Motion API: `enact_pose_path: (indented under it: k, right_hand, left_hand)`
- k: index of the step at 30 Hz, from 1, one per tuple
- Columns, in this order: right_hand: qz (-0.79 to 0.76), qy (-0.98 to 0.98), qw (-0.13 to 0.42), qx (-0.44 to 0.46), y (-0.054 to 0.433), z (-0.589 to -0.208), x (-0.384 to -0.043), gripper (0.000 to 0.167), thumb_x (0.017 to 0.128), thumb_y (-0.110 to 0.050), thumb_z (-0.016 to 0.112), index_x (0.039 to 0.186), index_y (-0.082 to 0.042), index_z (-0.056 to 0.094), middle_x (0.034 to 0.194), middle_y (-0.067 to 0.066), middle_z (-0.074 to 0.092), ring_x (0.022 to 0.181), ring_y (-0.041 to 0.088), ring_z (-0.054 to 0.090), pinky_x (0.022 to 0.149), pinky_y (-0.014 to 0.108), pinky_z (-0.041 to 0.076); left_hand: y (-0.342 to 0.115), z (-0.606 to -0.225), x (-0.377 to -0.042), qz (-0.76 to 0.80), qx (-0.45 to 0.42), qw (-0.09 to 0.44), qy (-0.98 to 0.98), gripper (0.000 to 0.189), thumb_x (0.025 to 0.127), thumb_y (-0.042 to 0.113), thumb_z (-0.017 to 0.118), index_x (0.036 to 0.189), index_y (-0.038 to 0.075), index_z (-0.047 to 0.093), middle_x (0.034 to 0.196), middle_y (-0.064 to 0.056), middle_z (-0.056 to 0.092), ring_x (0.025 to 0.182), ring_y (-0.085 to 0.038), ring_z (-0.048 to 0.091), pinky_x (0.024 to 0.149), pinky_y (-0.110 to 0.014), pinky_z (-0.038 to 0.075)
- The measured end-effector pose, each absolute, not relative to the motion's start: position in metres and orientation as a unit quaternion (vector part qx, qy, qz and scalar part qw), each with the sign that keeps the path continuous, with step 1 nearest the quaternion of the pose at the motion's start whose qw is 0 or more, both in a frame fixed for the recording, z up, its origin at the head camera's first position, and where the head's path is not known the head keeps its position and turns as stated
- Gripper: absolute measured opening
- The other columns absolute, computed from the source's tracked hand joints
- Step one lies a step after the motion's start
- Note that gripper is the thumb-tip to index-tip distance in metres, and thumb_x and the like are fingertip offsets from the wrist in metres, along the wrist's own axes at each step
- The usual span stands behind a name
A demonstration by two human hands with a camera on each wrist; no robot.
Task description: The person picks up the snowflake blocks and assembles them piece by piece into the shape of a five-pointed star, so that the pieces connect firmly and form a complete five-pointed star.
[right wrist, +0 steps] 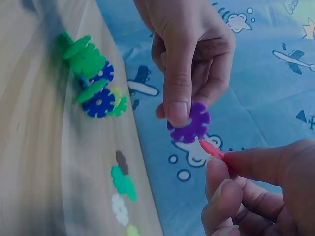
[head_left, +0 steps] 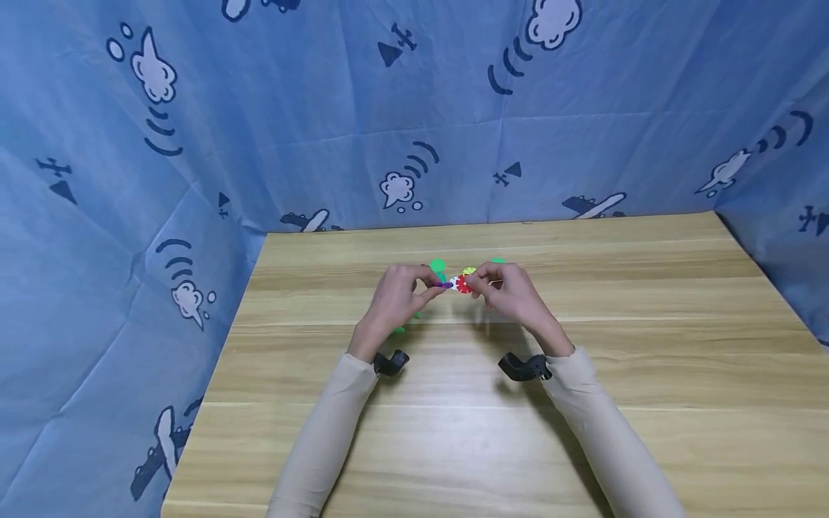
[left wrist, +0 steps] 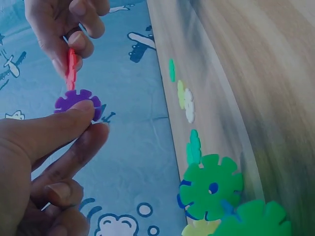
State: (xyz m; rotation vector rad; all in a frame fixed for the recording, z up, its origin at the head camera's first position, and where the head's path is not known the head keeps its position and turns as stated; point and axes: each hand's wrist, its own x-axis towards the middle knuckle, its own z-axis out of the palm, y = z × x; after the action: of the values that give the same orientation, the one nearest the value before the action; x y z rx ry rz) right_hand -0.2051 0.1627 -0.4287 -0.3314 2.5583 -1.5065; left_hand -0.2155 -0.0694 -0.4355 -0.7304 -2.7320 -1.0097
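Note:
My left hand (head_left: 400,293) pinches a purple notched disc (left wrist: 78,102) between thumb and forefinger. In my right hand (head_left: 513,293) a red notched disc (head_left: 463,284) is held by its edge between thumb and fingertips. Both hands are raised over the far part of the table, fingertips facing each other. The red disc (right wrist: 211,148) stands roughly crosswise to the purple disc (right wrist: 191,123), their edges meeting or nearly so; whether their slots are engaged I cannot tell.
On the wooden table (head_left: 453,460) lie loose discs: a white one (right wrist: 119,209), a teal one (right wrist: 123,183) and a brown one (right wrist: 122,162). A cluster of joined green and blue discs (right wrist: 88,61) stands near the left hand. Blue patterned cloth (head_left: 447,108) hangs behind the table.

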Motion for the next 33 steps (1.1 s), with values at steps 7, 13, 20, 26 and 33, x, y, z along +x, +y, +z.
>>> enact_pose_path:
  k: [7, 13, 20, 26, 33]
  right_hand:
    - [-0.514, 0.847, 0.079, -0.113, 0.159, -0.419, -0.199, 0.021, 0.105, -0.025, 0.064, 0.103, -0.007, 0.073, 0.087, 0.012, 0.071, 0.059, 0.024, 0.06, 0.053, 0.024, 0.046]
    - [-0.515, 0.846, 0.072, -0.116, 0.158, -0.415, -0.196, 0.019, 0.105, -0.023, 0.063, 0.104, -0.007, 0.073, 0.083, 0.005, 0.071, 0.058, 0.022, 0.059, 0.051, 0.024, 0.045]
    - [-0.51, 0.849, 0.061, -0.125, 0.157, -0.415, -0.194, 0.019, 0.105, -0.023, 0.064, 0.102, -0.007, 0.074, 0.085, 0.013, 0.072, 0.058, 0.024, 0.061, 0.05, 0.025, 0.044]
    - [-0.498, 0.856, 0.054, -0.13, 0.155, -0.416, -0.195, 0.021, 0.105, -0.024, 0.064, 0.1, -0.006, 0.074, 0.09, 0.023, 0.073, 0.06, 0.026, 0.063, 0.05, 0.025, 0.045]
    - [-0.501, 0.854, 0.05, -0.13, 0.156, -0.416, -0.196, 0.024, 0.105, -0.026, 0.064, 0.096, -0.006, 0.074, 0.078, 0.008, 0.069, 0.062, 0.033, 0.063, 0.048, 0.025, 0.041]
  left_hand:
    - [-0.071, -0.433, -0.21, -0.345, -0.262, 0.085, -0.897, 0.009, 0.093, 0.023, 0.081, 0.095, 0.015, 0.083, 0.089, 0.003, 0.08, 0.049, -0.005, 0.031, 0.048, -0.018, 0.024]
    - [-0.07, -0.428, -0.206, -0.326, -0.269, 0.098, -0.901, 0.007, 0.092, 0.021, 0.082, 0.094, 0.014, 0.083, 0.089, 0.003, 0.079, 0.053, -0.007, 0.033, 0.051, -0.018, 0.024]
    - [-0.067, -0.424, -0.201, -0.304, -0.278, 0.111, -0.904, 0.007, 0.092, 0.02, 0.082, 0.095, 0.013, 0.083, 0.091, 0.002, 0.08, 0.055, -0.008, 0.038, 0.051, -0.017, 0.026]
    - [-0.066, -0.425, -0.201, -0.308, -0.285, 0.119, -0.9, 0.006, 0.092, 0.018, 0.081, 0.095, 0.013, 0.082, 0.09, 0.001, 0.079, 0.056, -0.007, 0.04, 0.052, -0.016, 0.028]
    - [-0.065, -0.427, -0.201, -0.296, -0.307, 0.15, -0.892, 0.006, 0.094, 0.017, 0.08, 0.097, 0.012, 0.08, 0.09, 0.001, 0.077, 0.066, -0.01, 0.057, 0.058, -0.016, 0.042]
